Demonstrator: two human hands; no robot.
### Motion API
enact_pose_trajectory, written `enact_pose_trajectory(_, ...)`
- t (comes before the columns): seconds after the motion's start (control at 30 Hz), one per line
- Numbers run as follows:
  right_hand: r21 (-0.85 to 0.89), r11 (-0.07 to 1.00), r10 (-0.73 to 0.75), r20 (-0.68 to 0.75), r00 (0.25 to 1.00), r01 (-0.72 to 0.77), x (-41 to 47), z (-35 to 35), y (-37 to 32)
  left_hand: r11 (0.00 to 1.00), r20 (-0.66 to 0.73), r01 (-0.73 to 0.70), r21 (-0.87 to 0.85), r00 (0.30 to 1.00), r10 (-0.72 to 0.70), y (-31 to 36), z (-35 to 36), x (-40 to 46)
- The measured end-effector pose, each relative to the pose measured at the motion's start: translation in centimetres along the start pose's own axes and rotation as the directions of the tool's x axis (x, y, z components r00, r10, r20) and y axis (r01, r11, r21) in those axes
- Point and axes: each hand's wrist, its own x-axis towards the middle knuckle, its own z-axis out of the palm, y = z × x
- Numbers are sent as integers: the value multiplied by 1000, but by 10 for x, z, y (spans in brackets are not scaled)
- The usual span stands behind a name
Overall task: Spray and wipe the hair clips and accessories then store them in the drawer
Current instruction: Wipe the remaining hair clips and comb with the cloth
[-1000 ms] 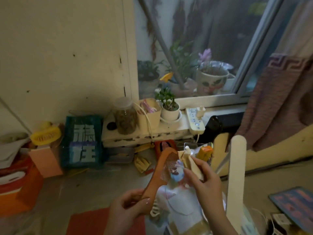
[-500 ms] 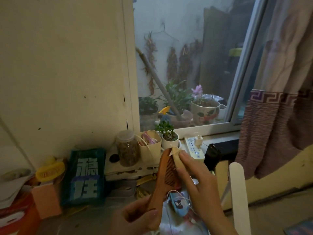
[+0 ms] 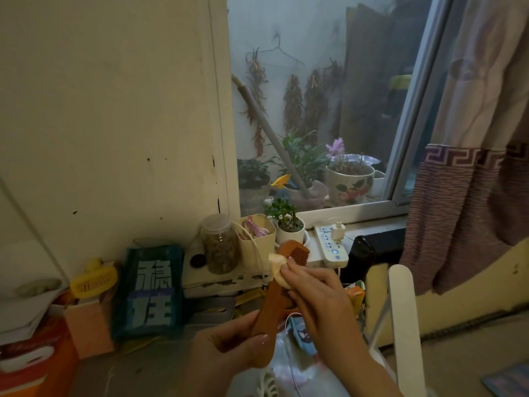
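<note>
My left hand (image 3: 229, 342) grips the handle of a brown wooden comb (image 3: 294, 252), which stands upright in front of me with its teeth facing right. My right hand (image 3: 315, 293) pinches a small cream cloth (image 3: 277, 266) and presses it against the comb just below the toothed head. The middle of the comb is hidden behind my right hand. A beige cup (image 3: 259, 239) holding pink accessories stands on the low shelf behind.
A glass jar (image 3: 219, 243), a small potted plant (image 3: 287, 222) and a white power strip (image 3: 332, 245) line the window ledge. A teal box (image 3: 148, 290), a yellow fan (image 3: 94, 282) and orange boxes (image 3: 37, 365) sit left. A white chair back (image 3: 403, 325) stands right, below a curtain (image 3: 472, 196).
The camera has tilted upward. Both hands have raised the comb, and my right hand has slid the cloth up from the teeth toward the comb's top edge.
</note>
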Motion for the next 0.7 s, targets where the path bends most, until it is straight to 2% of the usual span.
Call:
enact_pose_trajectory(0.33, 44, 998, -46, 106, 993, 42, -30, -2, -13, 997, -70, 30, -75, 997, -35, -13, 0, 2)
enact_pose_trajectory(0.47, 123, 992, -5, 139, 990, -12, -40, -6, -11, 986, -106, 46, -161, 992, -64, -13, 0, 0)
enact_pose_trajectory(0.57, 285, 936, 204, 49, 978, -209, -41, -15, -11, 978, -130, 41, -205, 989, -69, -12, -1, -2)
enact_pose_trajectory(0.63, 412, 833, 410, -12, 912, -369, -33, -21, -11, 974, -134, 46, -220, 988, -77, -12, -2, -4)
enact_pose_trajectory(0.7, 560, 683, 566, 1, 824, -470, -21, -24, -6, 973, -133, 55, -223, 987, -86, -13, 0, -5)
